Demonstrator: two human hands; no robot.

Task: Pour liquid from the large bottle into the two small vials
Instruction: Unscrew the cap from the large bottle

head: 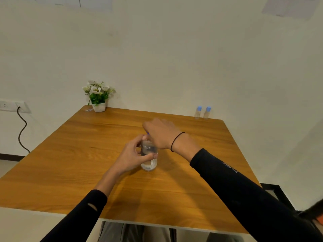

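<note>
The large clear bottle (149,155) stands upright in the middle of the wooden table (87,154), with liquid and a white label visible. My left hand (132,155) wraps around its body from the left. My right hand (161,133) covers the top of the bottle, fingers closed over its cap, of which only a sliver of blue shows. Two small clear vials with blue caps, the left vial (198,112) and the right vial (207,112), stand side by side at the table's far right edge against the wall, well beyond both hands.
A white pot of artificial flowers (98,96) sits at the far left corner of the table. A wall socket (12,106) with a black cable hangs at the left. A black frame (276,191) shows past the table's right side.
</note>
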